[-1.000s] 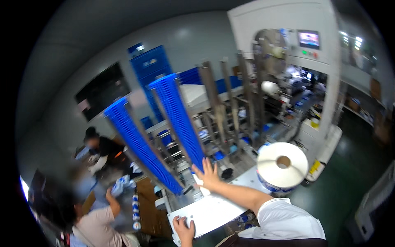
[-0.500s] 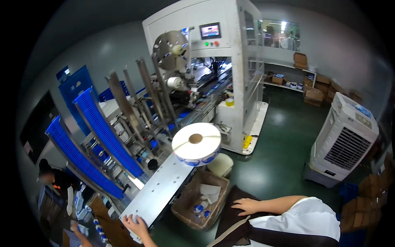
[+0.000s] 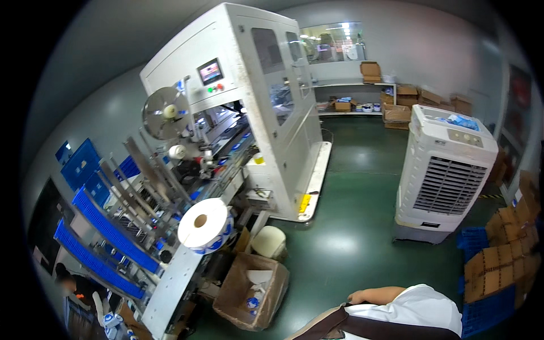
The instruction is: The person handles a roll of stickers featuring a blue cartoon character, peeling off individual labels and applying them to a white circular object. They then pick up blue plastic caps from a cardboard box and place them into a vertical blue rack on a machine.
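Observation:
My right hand (image 3: 356, 297) is low in view beside my brown apron (image 3: 377, 327). Its fingers are mostly hidden, and whether it holds anything does not show. My left hand is out of view. A large white roll of labels (image 3: 215, 222) with a blue printed side and a brown core sits at the far end of a metal plate (image 3: 170, 290). Two tall magazines of blue stacked pieces, a farther one (image 3: 116, 232) and a nearer one (image 3: 93, 260), lean left of that plate. No hand of mine touches the roll or the plate.
A white machine cabinet (image 3: 258, 107) with a small screen (image 3: 210, 72) stands ahead. Beside the plate are a lined waste box (image 3: 226, 303) and a pale bin (image 3: 269, 242). An air cooler (image 3: 447, 181) and cardboard boxes (image 3: 498, 266) occupy the right. Another person (image 3: 85, 289) works at lower left.
The view has swung right, so the machine and roll appear farther left. My left hand, earlier on the plate's near end, has left view. My right hand, earlier spread on the apron, shows less.

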Demonstrator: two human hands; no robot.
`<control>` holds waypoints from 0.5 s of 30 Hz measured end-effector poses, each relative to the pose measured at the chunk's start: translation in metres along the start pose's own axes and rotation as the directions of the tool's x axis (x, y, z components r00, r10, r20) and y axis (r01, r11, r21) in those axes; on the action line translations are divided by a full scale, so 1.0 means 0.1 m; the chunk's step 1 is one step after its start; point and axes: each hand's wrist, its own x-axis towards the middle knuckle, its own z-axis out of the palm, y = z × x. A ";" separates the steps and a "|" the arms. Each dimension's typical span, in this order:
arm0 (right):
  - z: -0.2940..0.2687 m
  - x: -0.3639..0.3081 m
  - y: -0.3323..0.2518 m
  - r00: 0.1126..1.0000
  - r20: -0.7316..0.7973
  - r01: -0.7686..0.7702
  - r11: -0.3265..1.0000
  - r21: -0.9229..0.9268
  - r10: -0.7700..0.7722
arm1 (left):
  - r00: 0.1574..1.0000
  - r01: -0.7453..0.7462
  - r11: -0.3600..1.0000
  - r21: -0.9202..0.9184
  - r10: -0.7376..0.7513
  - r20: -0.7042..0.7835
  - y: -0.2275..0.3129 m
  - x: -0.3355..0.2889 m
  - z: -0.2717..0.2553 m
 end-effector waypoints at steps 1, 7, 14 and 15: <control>0.09 -0.04 0.17 0.999 -0.050 -0.009 1.000 0.012 0.010 | 0.999 -0.024 0.995 0.095 0.027 -0.029 0.05 -0.17 -0.09; 0.34 -0.64 1.40 0.996 0.083 -0.051 0.973 0.227 0.033 | 0.779 0.266 0.744 0.613 -0.540 0.318 0.18 -1.15 -0.29; 1.00 -0.90 2.87 0.944 0.005 -0.293 0.827 0.481 0.331 | 0.920 0.322 0.895 0.309 -0.373 0.123 -0.21 -1.74 -0.02; 1.10 -0.90 3.04 0.935 -0.006 -0.321 0.851 0.416 0.355 | 0.911 0.330 0.906 0.266 -0.379 0.162 -0.11 -1.71 0.06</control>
